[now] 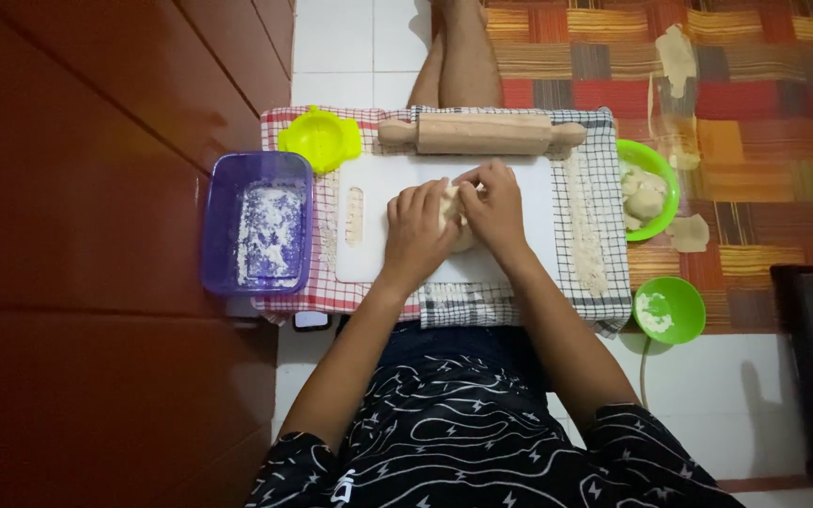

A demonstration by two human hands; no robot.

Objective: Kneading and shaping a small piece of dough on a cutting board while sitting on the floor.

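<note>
Top-down view from a head camera: two bare forearms reaching forward over a lap in black patterned fabric, toward a white cutting board [383,254] laid on a checked cloth [604,226]

Dough lump [456,224], pale cream, soft and rounded, near the middle of the board, mostly hidden beneath both hands; only a sliver visible between them and at the lower edge

Left hand [418,233] curled over the lump's left side, fingers bent and pointing away from the body, pressing or cupping the dough. Right hand [493,209] lying across the lump's right and far side, fingers angled left so the fingertips meet those of the left hand. Both closed around the dough, neither spread flat; equally close, with contact on both sides. Long axis of the lump impossible to tell under the hands

Wooden rolling pin [482,134] just beyond the hands at the board's far edge, lying crosswise, left to right, a little nearer the right hand

Purple plastic tub [256,221] dusted with white flour, left of the board. Small yellow-green round mould [320,139] at the far left corner of the cloth. Green bowl [656,169] with more dough pieces right of the cloth; a second, smaller green bowl [681,303] nearer the body, holding a little white flour. Flour line along the cloth's right side. Patterned mat [755,141] in red and orange to the right, with flattened dough scraps on it. Another person's bare legs [458,56] visible beyond the rolling pin
</note>
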